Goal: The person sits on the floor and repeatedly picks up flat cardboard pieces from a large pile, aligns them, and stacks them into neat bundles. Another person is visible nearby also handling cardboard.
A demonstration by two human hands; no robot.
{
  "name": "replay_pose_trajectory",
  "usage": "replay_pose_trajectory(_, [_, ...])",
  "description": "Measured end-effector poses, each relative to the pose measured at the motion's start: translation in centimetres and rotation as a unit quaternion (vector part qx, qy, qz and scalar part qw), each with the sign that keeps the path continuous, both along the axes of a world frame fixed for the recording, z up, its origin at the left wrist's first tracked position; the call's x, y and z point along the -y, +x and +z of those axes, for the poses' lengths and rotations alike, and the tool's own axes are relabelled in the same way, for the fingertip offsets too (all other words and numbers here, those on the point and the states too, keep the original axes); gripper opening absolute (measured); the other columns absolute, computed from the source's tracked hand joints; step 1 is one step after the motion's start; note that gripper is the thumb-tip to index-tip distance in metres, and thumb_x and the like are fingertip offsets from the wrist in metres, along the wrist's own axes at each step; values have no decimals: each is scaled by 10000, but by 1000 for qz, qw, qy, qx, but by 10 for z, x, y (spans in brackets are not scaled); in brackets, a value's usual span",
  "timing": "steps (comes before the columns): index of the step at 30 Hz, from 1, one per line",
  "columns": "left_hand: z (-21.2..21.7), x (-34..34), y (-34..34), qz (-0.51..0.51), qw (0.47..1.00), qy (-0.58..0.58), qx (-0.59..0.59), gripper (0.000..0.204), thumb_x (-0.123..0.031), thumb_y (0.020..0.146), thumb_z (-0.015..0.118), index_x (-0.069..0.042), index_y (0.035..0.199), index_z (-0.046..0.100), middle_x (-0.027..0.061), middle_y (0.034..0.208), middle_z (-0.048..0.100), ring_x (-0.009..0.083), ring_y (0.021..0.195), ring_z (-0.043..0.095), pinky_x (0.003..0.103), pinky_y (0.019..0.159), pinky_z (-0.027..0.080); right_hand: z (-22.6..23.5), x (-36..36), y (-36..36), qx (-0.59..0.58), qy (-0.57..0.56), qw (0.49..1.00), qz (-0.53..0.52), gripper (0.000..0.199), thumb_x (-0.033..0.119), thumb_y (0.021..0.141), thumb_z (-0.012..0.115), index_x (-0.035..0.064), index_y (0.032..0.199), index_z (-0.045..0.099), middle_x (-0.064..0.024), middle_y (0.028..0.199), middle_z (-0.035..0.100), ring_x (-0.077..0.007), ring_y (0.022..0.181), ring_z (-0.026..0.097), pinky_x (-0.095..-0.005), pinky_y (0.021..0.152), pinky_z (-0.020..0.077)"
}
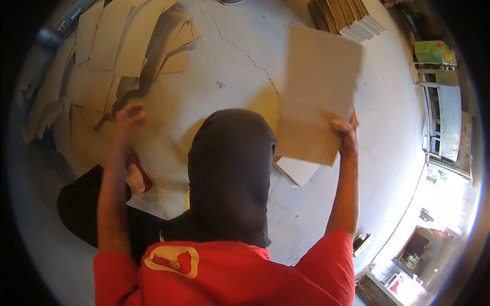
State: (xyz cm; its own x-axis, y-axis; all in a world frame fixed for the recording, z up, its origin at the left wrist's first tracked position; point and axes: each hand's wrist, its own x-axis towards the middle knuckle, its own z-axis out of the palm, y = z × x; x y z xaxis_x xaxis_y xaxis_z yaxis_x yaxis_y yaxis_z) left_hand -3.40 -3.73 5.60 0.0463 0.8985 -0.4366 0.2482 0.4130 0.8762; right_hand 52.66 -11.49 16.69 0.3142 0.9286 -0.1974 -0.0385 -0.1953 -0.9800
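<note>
My right hand (347, 131) grips a flat brown rectangular cardboard sheet (321, 86) by its lower right edge, holding it above the floor. The thumb lies on the near face; the other fingers are mostly behind it. Partly covered by that sheet, a pale flat sheet (301, 172) shows on the floor just below it. My left hand (131, 116) is raised near the right side of a spread of loose cardboard sheets (92, 86). It is a little blurred, with its fingers apart and nothing visible in them.
A thick stack of cardboard (347, 18) stands at the far right. Along the right side are a metal rack (440, 120) and a green box (434, 52). A dark hood and red shirt fill the lower middle. My foot in a red shoe (140, 173) rests on the cracked floor (229, 66).
</note>
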Motion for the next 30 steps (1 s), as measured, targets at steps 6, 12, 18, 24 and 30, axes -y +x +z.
replay_pose_trajectory(6, [93, -1, -16, -108, 994, 28, -20, 417, -195, 772, 704, -54, 1146, 586, 1, 915, 575, 107, 831, 556, 244, 715, 454, -84, 194, 87, -125, -84, 932, -329, 178, 253, 717, 685, 123, 811, 606, -17, 842, 593, -215, 826, 556, -394, 838, 483])
replay_pose_trajectory(12, [128, 6, -47, -125, 986, -4, -111, 409, -159, 755, 705, -24, 1120, 578, 16, 861, 570, 97, 776, 537, 235, 696, 429, -104, 237, 66, -192, -146, 905, -351, 552, 397, 670, 712, 111, 1120, 571, -85, 1028, 611, -285, 930, 565, -435, 847, 483])
replay_pose_trajectory(18, [115, 13, -72, -128, 982, 5, -140, 386, -120, 761, 692, -33, 1119, 576, 12, 851, 564, 102, 793, 533, 235, 710, 420, -109, 214, 41, -182, -165, 910, -334, 755, 486, 636, 714, 74, 1233, 505, -126, 1138, 571, -318, 1002, 558, -460, 849, 488])
replay_pose_trajectory(24, [107, 18, -68, -146, 981, -27, -125, 346, -93, 776, 667, -55, 1107, 574, 5, 872, 556, 92, 805, 529, 238, 708, 421, -129, 212, 47, -144, -181, 920, -316, 714, 551, 694, 658, 86, 1221, 534, -106, 1127, 591, -304, 1021, 567, -446, 866, 480])
replay_pose_trajectory(30, [107, 18, -64, -145, 981, -42, -125, 369, -86, 778, 654, -42, 1130, 555, -1, 870, 539, 90, 804, 524, 232, 698, 422, -133, 209, 50, -136, -200, 920, -310, 678, 546, 710, 638, 98, 1211, 542, -94, 1100, 592, -293, 1000, 562, -430, 867, 468])
